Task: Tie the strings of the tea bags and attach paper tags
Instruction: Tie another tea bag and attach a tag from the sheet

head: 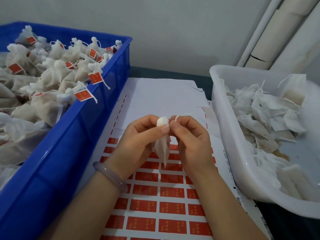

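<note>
Tea bag [162, 149] hangs over the tag sheet [156, 192], its gathered neck pinched by the left hand [138, 142]; the right hand [191, 141] pinches its string [177, 117]. Left of the sheet stands a blue crate [72, 144] of tagged bags, and right of it a white tub [223, 129] of untagged ones. A grey wall [173, 32] lies beyond.

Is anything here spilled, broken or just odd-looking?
Yes: brownish crumbs lie loose on the floor of the white tub, beside the untied bags, as if one leaked. The pale pipe cover behind it has a dark crack.
</note>
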`<action>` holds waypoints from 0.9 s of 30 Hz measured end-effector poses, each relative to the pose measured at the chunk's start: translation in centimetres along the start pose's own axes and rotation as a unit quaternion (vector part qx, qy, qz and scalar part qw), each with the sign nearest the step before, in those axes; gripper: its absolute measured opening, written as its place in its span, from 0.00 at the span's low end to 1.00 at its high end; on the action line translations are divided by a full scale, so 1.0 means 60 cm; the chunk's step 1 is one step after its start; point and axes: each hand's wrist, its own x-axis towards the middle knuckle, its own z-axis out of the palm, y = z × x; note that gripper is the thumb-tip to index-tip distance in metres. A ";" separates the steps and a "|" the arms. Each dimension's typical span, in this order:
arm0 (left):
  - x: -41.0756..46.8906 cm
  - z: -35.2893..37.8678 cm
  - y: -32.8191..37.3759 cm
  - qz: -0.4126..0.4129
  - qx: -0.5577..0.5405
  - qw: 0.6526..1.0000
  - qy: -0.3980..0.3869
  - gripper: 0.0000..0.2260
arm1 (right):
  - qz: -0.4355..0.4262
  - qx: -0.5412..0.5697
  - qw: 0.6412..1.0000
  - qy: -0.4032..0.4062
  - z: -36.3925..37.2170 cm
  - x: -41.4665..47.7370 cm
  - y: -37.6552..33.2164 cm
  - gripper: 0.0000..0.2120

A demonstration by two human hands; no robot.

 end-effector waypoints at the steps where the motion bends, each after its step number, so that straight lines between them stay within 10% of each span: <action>1: 0.000 0.000 0.001 0.001 -0.018 1.000 -0.005 0.03 | -0.003 -0.008 1.000 0.003 0.000 -0.001 -0.001 0.03; 27: 0.001 -0.007 0.005 0.035 0.208 0.974 0.086 0.15 | -0.107 -0.209 0.971 0.047 0.010 -0.014 -0.001 0.03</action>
